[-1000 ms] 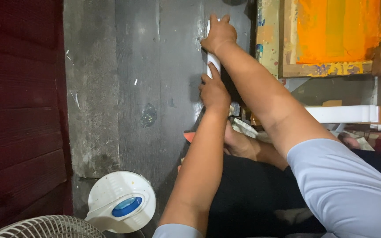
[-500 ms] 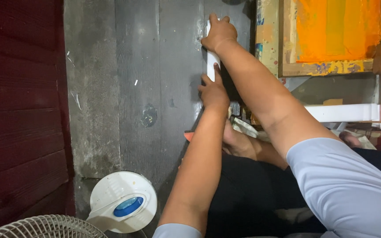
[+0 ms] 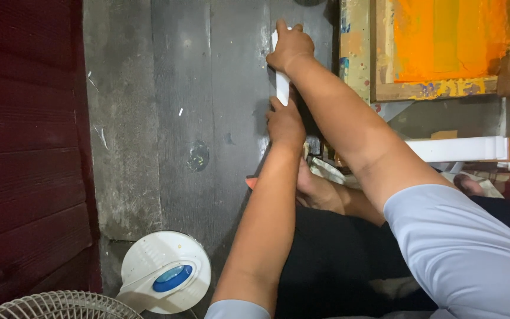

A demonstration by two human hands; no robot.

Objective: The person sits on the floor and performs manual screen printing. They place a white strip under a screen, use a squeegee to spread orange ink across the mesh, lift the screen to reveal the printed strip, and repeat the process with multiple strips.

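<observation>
Both hands closed on a white strip (image 3: 282, 87) lying on the grey floor (image 3: 178, 118): right hand (image 3: 291, 47) at its far end, left hand (image 3: 285, 123) nearer. An orange-painted frame (image 3: 444, 47) stood right of them; a fan base (image 3: 163, 273) lay nearer, leftward.

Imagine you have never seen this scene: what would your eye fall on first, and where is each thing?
Two bare arms reach across the middle, the right hand and the left hand both gripping a white strip against the dark grey board. At the top right sits a wooden frame smeared with bright orange paint. At the bottom left stands the round white base of a fan with a blue oval, beside its wire guard.
</observation>
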